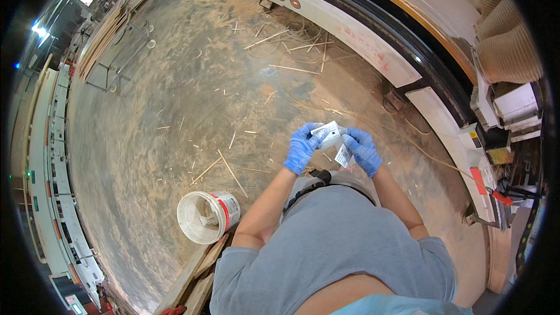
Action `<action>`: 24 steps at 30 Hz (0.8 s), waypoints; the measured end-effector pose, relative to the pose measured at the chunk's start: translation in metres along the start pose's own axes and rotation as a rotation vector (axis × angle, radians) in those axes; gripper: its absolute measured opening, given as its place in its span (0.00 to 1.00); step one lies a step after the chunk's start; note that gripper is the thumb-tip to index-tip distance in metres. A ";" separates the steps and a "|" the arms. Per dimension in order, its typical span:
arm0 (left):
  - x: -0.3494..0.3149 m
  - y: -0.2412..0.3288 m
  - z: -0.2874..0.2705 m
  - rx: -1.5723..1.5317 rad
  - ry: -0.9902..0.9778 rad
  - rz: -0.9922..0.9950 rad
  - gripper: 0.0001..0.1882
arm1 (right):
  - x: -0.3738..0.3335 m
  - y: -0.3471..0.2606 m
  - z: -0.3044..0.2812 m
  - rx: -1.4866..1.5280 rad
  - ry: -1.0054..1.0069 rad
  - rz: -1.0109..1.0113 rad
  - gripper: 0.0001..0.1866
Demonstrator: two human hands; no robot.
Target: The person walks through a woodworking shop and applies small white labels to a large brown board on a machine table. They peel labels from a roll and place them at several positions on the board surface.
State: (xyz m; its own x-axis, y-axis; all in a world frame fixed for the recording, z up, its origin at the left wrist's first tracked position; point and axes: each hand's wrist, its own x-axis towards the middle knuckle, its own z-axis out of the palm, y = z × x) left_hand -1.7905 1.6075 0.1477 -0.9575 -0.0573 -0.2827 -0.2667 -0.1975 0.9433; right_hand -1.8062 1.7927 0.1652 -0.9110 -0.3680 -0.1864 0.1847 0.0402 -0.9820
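Both my hands wear blue gloves and are held together in front of my waist. My left hand (301, 148) is closed on the left end of a small white box-like piece (328, 133) with a dark square mark on it. My right hand (363, 150) is closed on a small white printed card (343, 156), which hangs below the white piece. The right fingertips also come up to the right end of the white piece. Whether the card and the white piece are joined cannot be made out.
A white bucket (201, 217) stands on the left beside wooden boards (192, 277). Wood strips (233, 174) and sawdust litter the floor. A long machine (356, 32) runs along the right, with ribbed hoses (507, 52) at its far side. Another long machine (55, 181) lines the left.
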 end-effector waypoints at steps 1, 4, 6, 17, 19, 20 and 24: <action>0.002 -0.001 -0.003 0.005 0.018 0.019 0.10 | 0.002 0.000 0.001 0.001 -0.008 0.011 0.14; 0.008 -0.001 -0.010 0.009 0.062 0.060 0.09 | 0.010 -0.001 0.003 -0.005 0.007 -0.001 0.16; 0.012 0.004 -0.012 -0.006 0.082 0.067 0.10 | 0.016 -0.001 0.005 0.043 0.040 -0.003 0.15; 0.053 -0.020 -0.040 0.464 0.127 0.252 0.13 | 0.053 0.013 0.006 0.101 0.215 -0.014 0.12; 0.071 -0.044 -0.047 0.609 0.122 0.300 0.14 | 0.068 0.037 0.008 0.094 0.205 -0.044 0.14; 0.080 -0.063 -0.053 0.590 0.119 0.280 0.14 | 0.075 0.046 0.009 -0.007 0.181 -0.046 0.15; 0.109 -0.069 -0.048 0.644 -0.049 0.337 0.15 | 0.103 0.050 0.006 -0.206 0.135 0.160 0.16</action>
State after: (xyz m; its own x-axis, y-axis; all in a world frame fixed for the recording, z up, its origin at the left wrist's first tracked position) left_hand -1.8716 1.5680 0.0438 -0.9988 0.0332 0.0351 0.0462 0.4390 0.8973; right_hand -1.8889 1.7516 0.0971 -0.9195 -0.2156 -0.3287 0.2641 0.2803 -0.9229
